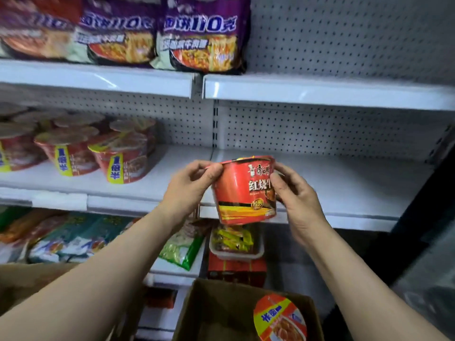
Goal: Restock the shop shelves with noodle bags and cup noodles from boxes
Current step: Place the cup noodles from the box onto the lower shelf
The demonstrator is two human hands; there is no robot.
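Nearest, below both grips, an open cardboard box (221,313) has a spare cup (279,318) in it, lid facing up. Above it, the left grip (189,188) and right grip (295,193) together hold the red cup noodle (243,190) between them. The left grip's fingers are curled at the lid rim. The right grip's fingers are wrapped over the printed side wall. The cup is upright, leaning slightly, and hangs in the air in front of the shelf edge.

Probable faults:
- **Lid damage:** a pinch at the rim alone may crease or lift the thin lid.
- **Slip:** the smooth tapered wall could slide down through the grips, and the cup would drop towards the box.
- **Catching the edge:** just beyond the grips runs the front lip of the middle shelf (344,183). The cup's base sits lower than that lip, so pushing forward without lifting first would likely catch it and tip the cup.
- **Knocking stock:** farther off, left of the left grip, stand the stocked cups (118,158), packed close together. A sideways sweep could knock over the nearest one.

Farthest, above the grips, purple noodle bags (204,38) overhang the top shelf, and a high lift might brush them.
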